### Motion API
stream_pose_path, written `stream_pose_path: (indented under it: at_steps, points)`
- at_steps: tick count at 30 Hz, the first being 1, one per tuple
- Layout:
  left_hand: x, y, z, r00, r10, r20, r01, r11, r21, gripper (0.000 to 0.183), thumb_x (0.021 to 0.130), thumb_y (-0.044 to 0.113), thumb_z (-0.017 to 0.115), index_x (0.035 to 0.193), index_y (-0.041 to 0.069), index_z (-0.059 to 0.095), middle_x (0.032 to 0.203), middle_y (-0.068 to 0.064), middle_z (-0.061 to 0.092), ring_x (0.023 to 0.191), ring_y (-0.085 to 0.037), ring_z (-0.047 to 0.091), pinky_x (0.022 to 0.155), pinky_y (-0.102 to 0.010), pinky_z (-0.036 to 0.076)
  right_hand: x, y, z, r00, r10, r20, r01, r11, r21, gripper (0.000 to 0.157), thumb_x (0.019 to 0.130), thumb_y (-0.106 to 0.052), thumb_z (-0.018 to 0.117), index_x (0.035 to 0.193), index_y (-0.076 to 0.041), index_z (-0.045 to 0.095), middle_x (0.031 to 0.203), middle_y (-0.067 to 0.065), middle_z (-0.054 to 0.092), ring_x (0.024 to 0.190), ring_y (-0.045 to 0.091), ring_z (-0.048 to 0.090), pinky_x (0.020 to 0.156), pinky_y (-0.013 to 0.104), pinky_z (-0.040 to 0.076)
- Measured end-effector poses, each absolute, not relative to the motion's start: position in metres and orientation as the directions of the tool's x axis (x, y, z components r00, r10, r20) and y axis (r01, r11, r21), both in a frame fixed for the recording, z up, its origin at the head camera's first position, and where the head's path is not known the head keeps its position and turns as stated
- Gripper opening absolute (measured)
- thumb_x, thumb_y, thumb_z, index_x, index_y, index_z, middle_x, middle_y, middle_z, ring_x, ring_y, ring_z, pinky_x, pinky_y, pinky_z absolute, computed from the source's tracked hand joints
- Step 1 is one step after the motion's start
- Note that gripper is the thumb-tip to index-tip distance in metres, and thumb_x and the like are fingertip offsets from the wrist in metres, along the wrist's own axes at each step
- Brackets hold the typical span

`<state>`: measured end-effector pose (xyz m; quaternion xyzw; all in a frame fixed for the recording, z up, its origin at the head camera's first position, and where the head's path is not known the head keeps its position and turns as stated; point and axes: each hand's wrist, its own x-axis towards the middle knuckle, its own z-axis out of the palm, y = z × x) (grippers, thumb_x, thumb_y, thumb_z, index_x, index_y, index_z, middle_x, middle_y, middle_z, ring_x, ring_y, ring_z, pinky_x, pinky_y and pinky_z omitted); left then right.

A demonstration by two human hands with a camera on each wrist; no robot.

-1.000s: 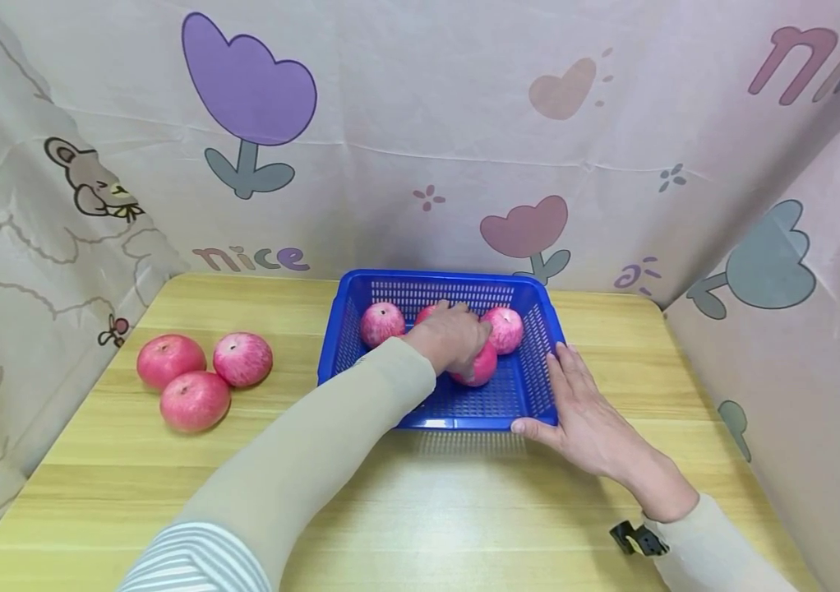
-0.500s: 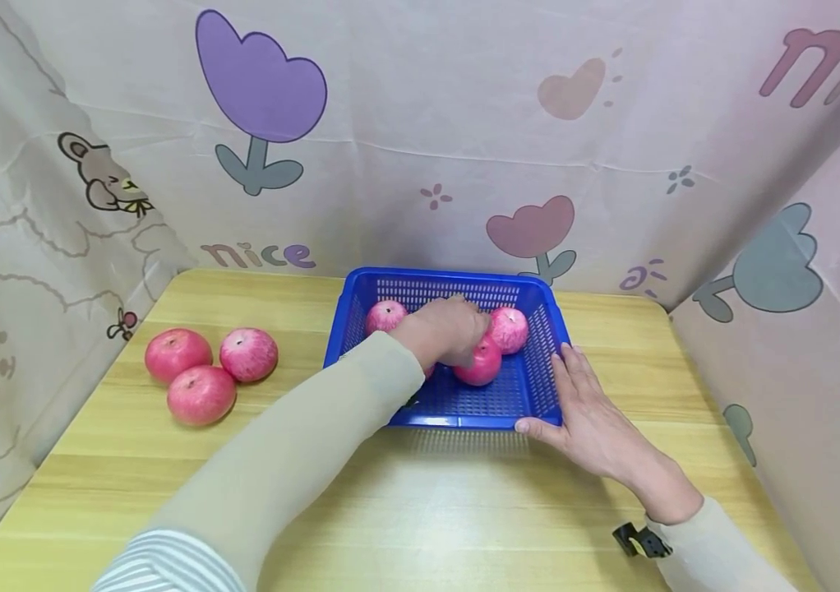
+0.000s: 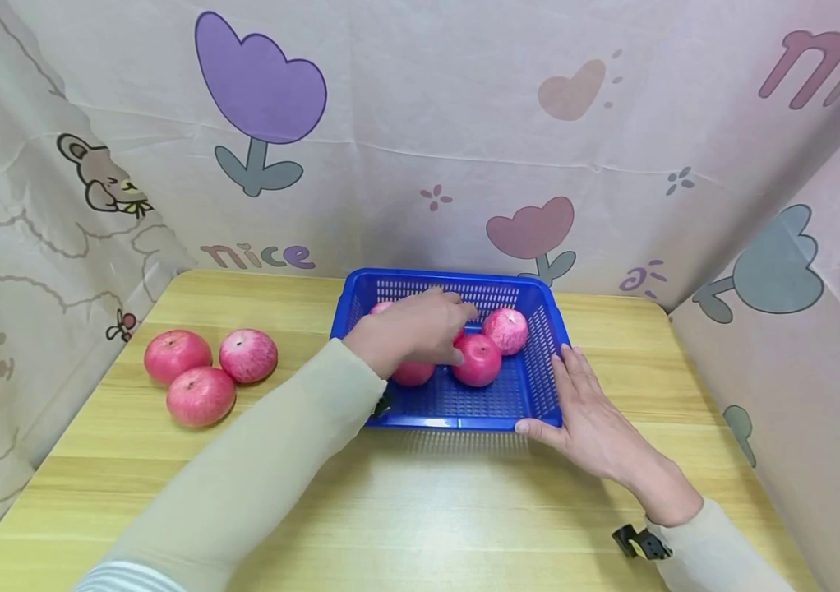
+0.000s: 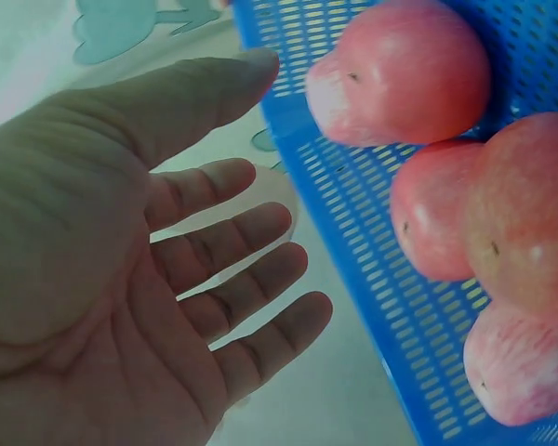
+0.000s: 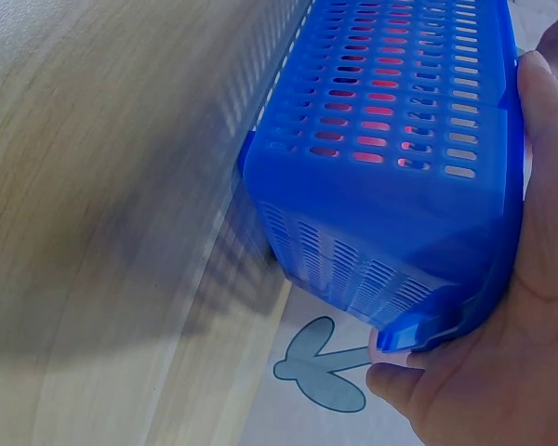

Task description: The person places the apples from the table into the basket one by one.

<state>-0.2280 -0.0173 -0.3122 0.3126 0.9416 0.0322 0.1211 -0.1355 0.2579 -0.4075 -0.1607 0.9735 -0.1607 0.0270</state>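
Note:
My left hand [image 3: 420,329] hovers over the blue plastic basket [image 3: 457,423], its fingers spread and apart in the left wrist view with nothing held. Just right of its thumb lies a red apple [image 3: 477,360], with a streaked apple [image 3: 505,331] behind it. Another apple [image 3: 414,373] shows below the palm, and my hand partly hides others on the basket's left side. In the left wrist view several apples [image 4: 418,74] sit together in the basket. My right hand [image 3: 597,423] rests against the basket's right side, fingers straight along the wall and thumb at the front corner.
Three apples [image 3: 201,396] lie grouped on the wooden table [image 3: 420,510], left of the basket. A printed curtain [image 3: 405,107] hangs behind the table and along both sides. A black strap piece [image 3: 642,543] is at the right wrist.
My left hand has let go of the red apple and drawn back to the left. That apple now lies in the basket. My right hand keeps its place on the basket's side.

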Motion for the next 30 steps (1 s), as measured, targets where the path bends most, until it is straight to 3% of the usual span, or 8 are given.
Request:
stream_pose_path:
  at_steps: [13, 21, 30]
  points:
    - [-0.21, -0.061, -0.3, -0.817, 0.572, -0.074, 0.552, 0.813, 0.185, 0.058, 0.1, 0.026, 0.069, 0.154, 0.013, 0.054, 0.157, -0.012, 0.053, 0.151, -0.034, 0.044, 0.125, -0.052, 0.037, -0.135, 0.257, -0.407, -0.948, -0.317, 0.004, -0.301, 0.895, -0.33, 0.118, 0.095, -0.07, 0.064, 0.166, 0.007, 0.01, 0.175, 0.027, 0.001, 0.162, 0.048, 0.001, 0.124, 0.07, 0.023]
    - [-0.193, -0.091, -0.301, -0.861, 0.508, 0.02, 0.496, 0.831, 0.254, 0.053, 0.102, 0.019, 0.067, 0.153, 0.009, 0.055, 0.158, -0.014, 0.053, 0.152, -0.035, 0.042, 0.126, -0.053, 0.034, -0.134, 0.258, -0.408, -0.949, -0.316, 0.004, -0.3, 0.894, -0.333, 0.118, 0.095, -0.07, 0.063, 0.166, 0.006, 0.008, 0.176, 0.027, 0.0, 0.162, 0.048, 0.001, 0.124, 0.071, 0.023]
    - [-0.178, -0.134, -0.313, -0.907, 0.397, 0.143, 0.422, 0.859, 0.289, 0.049, 0.104, 0.016, 0.066, 0.149, 0.001, 0.055, 0.152, -0.021, 0.057, 0.145, -0.041, 0.05, 0.121, -0.057, 0.04, -0.135, 0.258, -0.409, -0.947, -0.32, 0.014, -0.306, 0.891, -0.336, 0.118, 0.095, -0.07, 0.064, 0.166, 0.007, 0.009, 0.175, 0.028, 0.001, 0.162, 0.048, 0.002, 0.123, 0.071, 0.023]
